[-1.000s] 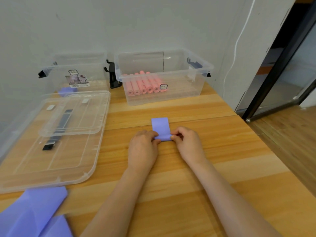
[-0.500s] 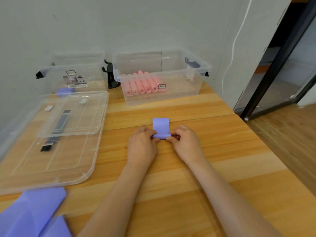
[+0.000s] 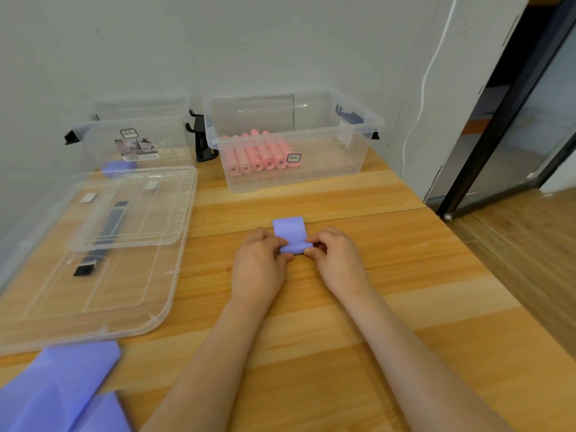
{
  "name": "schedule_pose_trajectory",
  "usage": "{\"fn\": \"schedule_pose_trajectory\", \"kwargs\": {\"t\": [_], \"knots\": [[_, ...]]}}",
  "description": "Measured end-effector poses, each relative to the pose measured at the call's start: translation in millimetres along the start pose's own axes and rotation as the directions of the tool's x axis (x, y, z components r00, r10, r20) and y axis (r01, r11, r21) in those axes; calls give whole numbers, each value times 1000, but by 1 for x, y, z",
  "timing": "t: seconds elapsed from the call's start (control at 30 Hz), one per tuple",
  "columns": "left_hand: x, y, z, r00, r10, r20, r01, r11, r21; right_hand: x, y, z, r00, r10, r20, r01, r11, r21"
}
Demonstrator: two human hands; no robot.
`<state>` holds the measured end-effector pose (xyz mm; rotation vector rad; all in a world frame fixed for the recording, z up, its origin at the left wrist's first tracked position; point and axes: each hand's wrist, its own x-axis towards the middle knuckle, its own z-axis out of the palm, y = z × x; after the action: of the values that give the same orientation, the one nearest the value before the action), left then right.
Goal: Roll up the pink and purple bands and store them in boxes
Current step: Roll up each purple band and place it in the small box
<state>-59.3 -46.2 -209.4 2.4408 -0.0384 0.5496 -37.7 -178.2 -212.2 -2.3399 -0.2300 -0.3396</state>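
Observation:
A purple band lies on the wooden table, its near end curled into a roll. My left hand pinches the roll's left end and my right hand pinches its right end. A short flat tail of the band stretches away from me. Several rolled pink bands lie in the clear box at the back. Another clear box at the back left holds a purple roll. More flat purple bands lie at the near left corner.
Two clear lids lie stacked on the table's left side. A black clip stands between the boxes. The wall runs behind the boxes. The table's right edge drops to a wooden floor by a dark door frame.
The roll has moved a little farther from me and the flat tail of the purple band has grown shorter. Both hands followed the roll forward.

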Motion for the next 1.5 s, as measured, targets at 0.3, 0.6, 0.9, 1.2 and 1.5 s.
{"fn": "schedule_pose_trajectory", "kwargs": {"t": [0.3,0.6,0.9,1.2,1.5], "knots": [[1,1,-1,998,-57,13,58,996,-67,-2,-2,-2,999,21,24,-22,999,41],[2,2,-1,999,-10,34,11,999,-31,-2,-2,-2,999,-43,-2,43,999,-11],[1,0,0,998,-18,61,20,999,-39,-1,-1,-3,1000,2,-21,-1,998,58],[2,1,0,996,-13,85,11,1000,26,-1,0,-4,999,3,48,-7,997,80],[1,2,1,998,-49,47,52,997,-51,1,1,-1,999,-28,44,29,999,-24]]}}
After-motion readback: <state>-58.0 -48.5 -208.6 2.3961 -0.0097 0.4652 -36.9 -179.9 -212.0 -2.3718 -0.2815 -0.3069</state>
